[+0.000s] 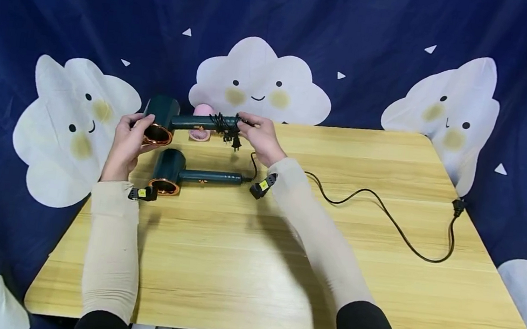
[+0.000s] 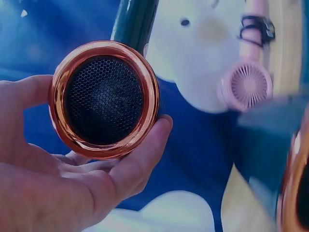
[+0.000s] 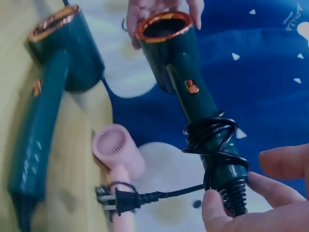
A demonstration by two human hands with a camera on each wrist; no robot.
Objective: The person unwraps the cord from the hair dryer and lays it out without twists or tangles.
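A dark green hair dryer [image 1: 162,110] with a copper rim is held above the far left part of the table by both hands. My left hand [image 1: 126,144] grips its barrel, fingers and thumb on either side of the rim [image 2: 56,99]. At the handle's end, my right hand [image 1: 262,138] pinches the base by the ribbed cord sleeve [image 3: 234,195]. The black cord [image 3: 212,137] is wound round the handle, and its plug [image 3: 126,200] dangles free. Just below in the head view, a matching green hair dryer [image 1: 210,177] lies on the table.
A small pink hair dryer [image 1: 203,109] lies at the table's back edge, partly hidden behind the held one. The lying green dryer's cord [image 1: 385,211] snakes right to a plug [image 1: 459,206] near the right edge. A blue cloud-print curtain [image 1: 376,31] hangs behind the wooden table [image 1: 232,269].
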